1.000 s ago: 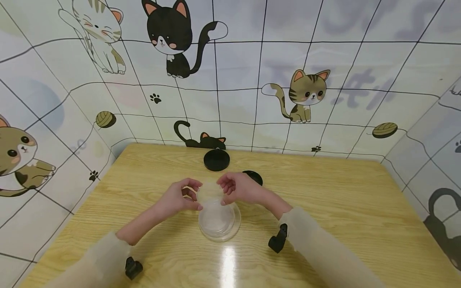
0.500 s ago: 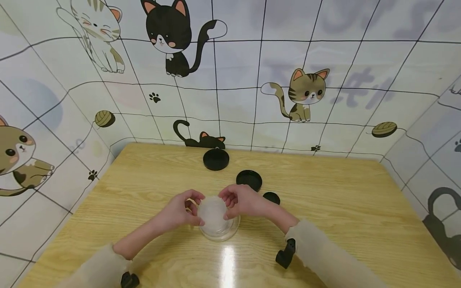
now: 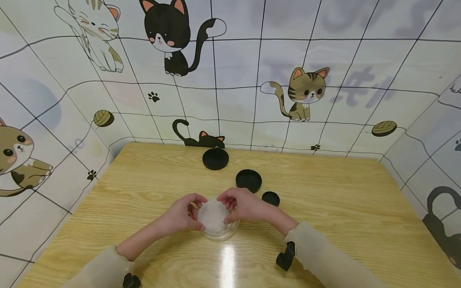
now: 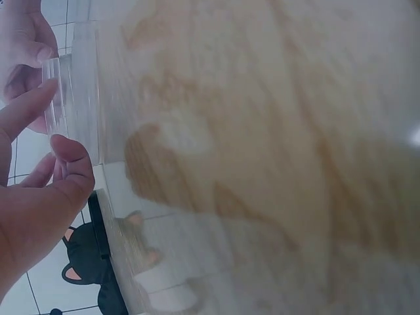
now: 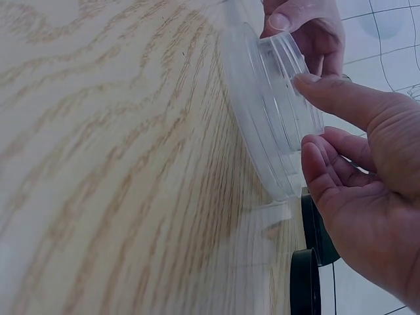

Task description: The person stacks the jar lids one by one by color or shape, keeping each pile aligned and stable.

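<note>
Clear plastic round containers (image 3: 221,237) stand stacked on the wooden table in the head view, the widest at the bottom. The smallest clear container (image 3: 211,217) is on top, between the two hands. My left hand (image 3: 181,215) pinches its left side with thumb and fingers. On the opposite side my right hand (image 3: 246,205) holds the rim, thumb toward me and fingers behind. The right wrist view shows the stepped side of the stack (image 5: 252,108), with the right thumb on the upper edge. Transparency makes the exact fit between the layers hard to tell.
Three black round lids lie beyond the stack: a large lid (image 3: 215,159) near the wall, a middle-sized lid (image 3: 249,179) and a small lid (image 3: 271,198) by the right wrist. A cat-patterned sheet (image 3: 237,100) rises behind the table (image 3: 324,192).
Both hands have come down and toward me, lowering the smallest clear container onto the larger ones. The middle-sized and small black lids, hidden by the right arm before, now show.
</note>
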`<state>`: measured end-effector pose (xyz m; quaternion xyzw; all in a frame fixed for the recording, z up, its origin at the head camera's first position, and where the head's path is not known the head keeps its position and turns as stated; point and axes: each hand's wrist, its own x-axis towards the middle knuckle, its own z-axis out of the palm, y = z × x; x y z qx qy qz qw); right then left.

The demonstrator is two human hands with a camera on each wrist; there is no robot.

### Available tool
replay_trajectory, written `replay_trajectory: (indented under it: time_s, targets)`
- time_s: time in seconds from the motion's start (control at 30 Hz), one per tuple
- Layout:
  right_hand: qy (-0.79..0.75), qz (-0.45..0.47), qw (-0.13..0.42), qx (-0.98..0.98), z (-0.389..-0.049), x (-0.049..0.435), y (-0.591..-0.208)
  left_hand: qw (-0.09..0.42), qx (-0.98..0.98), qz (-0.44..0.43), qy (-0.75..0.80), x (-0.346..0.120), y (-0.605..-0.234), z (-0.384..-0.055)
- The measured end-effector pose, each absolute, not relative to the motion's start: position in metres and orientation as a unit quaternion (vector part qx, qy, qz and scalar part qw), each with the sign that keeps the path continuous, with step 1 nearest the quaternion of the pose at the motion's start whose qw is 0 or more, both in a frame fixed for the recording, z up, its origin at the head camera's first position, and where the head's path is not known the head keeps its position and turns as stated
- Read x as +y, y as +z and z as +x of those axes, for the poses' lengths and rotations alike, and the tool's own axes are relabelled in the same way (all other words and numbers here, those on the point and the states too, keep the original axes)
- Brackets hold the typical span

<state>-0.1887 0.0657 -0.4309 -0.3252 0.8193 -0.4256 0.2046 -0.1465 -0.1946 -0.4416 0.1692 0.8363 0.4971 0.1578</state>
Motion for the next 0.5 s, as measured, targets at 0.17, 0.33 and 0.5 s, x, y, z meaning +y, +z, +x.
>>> replay_trajectory:
  time_s: [0.17, 0.33, 0.5]
  targets:
    - [-0.423, -0.326, 0.199, 0.821, -0.1897, 0.0676, -0.4306, 0.15, 0.84, 0.176, 0.49, -0.1929, -0.441, -0.1486]
    - [-0.42, -0.328, 0.194, 0.824, -0.1898, 0.0684, -0.4311, 0.15, 0.838, 0.187, 0.491, -0.1919, -0.44, -0.1502]
    - [-0.4, -0.327, 0.198, 0.833, -0.1896, 0.0659, -0.4309, 0.155, 0.837, 0.189, 0.49, -0.1937, -0.4402, -0.1501]
